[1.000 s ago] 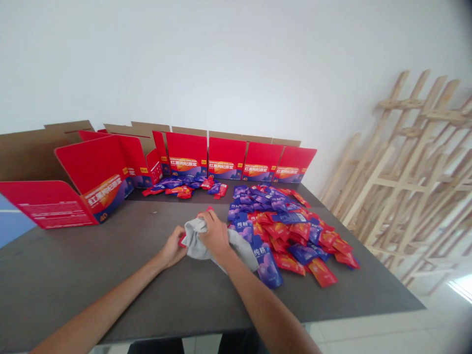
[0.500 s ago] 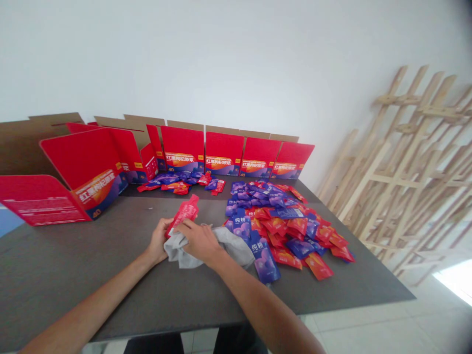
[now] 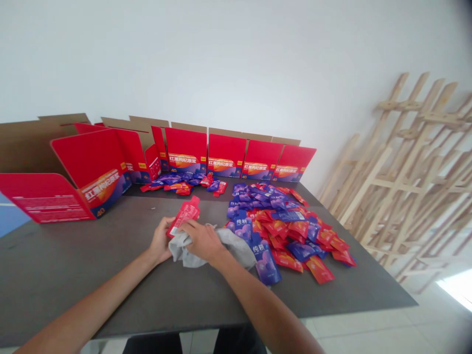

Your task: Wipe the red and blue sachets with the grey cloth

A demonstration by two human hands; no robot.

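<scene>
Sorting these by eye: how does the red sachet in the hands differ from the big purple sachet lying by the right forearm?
The red sachet is red and smaller; the purple sachet is purple and clearly larger. The red sachet is held tilted above the grey table by the left hand, with the right hand and a grey cloth against it; the purple sachet lies flat, untouched. Both are flat printed pouches.

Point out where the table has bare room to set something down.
Bare grey table lies left of the left hand, below the open red box, and along the near edge. Right of the cloth the pile of packets crowds it; the back row of boxes too.
</scene>
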